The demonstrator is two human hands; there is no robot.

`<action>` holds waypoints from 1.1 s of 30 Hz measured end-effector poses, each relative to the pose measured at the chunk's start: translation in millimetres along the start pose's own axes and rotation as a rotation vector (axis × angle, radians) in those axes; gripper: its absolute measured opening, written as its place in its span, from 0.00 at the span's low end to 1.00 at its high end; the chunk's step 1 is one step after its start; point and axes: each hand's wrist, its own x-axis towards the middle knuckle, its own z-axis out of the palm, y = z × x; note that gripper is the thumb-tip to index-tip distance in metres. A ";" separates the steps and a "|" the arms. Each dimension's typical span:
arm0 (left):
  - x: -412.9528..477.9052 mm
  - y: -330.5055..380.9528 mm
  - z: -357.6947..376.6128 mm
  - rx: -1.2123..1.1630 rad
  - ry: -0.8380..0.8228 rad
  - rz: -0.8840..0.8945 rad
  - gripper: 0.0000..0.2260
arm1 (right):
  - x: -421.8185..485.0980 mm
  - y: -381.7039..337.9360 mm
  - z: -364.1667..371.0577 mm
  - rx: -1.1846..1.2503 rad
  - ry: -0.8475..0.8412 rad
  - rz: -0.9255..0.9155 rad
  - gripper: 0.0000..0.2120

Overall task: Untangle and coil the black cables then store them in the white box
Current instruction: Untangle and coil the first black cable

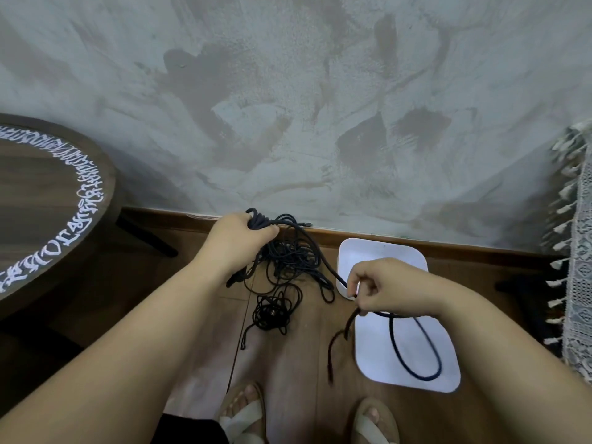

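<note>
while left hand (238, 233) grips coiled black cables (288, 261), right hand (381, 286) pinches one strand over white box (400, 334)

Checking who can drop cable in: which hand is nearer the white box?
Right. The right hand hovers over the white rectangular plastic box; the left hand grips cable left of it.

Left hand (238, 237) grips cable bundle (288, 251); right hand (381, 288) pinches strand over white box (384, 251).

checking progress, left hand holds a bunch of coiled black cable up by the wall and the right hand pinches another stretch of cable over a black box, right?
Not quite. In the head view the box under the right hand is white, not black. The rest holds: the left hand grips the coiled black cable near the wall, and the right pinches another stretch.
</note>
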 end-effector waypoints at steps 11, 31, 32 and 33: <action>-1.0 0.5 4.5 0.069 -0.099 0.007 0.10 | 4.7 -9.7 7.1 -0.120 -0.120 -0.038 0.11; -1.4 1.6 -16.7 -0.160 -0.273 -0.076 0.10 | -2.9 31.6 -27.8 1.328 0.338 -0.191 0.18; -3.0 2.1 -15.6 -0.120 -0.314 -0.076 0.12 | 0.6 32.0 -27.1 1.394 0.378 -0.146 0.17; -5.0 2.9 -13.8 -0.058 -0.357 -0.075 0.12 | 4.6 31.9 -25.4 1.464 0.414 -0.095 0.14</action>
